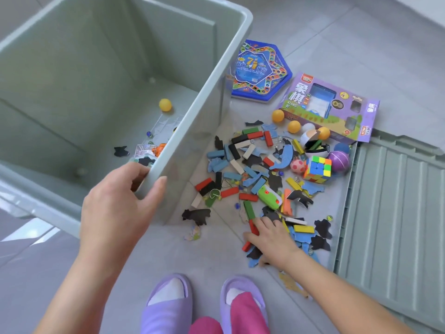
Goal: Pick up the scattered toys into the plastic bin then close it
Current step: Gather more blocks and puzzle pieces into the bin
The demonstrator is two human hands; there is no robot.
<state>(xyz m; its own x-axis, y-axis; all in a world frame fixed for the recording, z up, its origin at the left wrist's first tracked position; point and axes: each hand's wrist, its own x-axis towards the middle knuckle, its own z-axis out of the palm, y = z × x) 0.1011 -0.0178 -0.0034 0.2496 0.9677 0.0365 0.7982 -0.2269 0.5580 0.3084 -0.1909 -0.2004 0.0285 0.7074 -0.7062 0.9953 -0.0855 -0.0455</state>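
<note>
A large grey-green plastic bin (212,75) stands tilted on the floor at the left. Inside lie a yellow ball (165,105), marbles and a few puzzle pieces. My left hand (120,203) grips the bin's near corner rim. A pile of toys covers the floor to its right: coloured wooden blocks (252,135), blue and black puzzle pieces, orange balls (278,115), a Rubik's cube (317,168), a purple ball (338,160). My right hand (269,237) reaches into the near end of the pile, its fingers on red blocks (252,226).
The bin's lid (390,213) lies flat on the floor at the right. A blue star-shaped game board (258,69) and a purple chess box (332,104) lie beyond the pile. My purple slippers (168,300) stand at the bottom.
</note>
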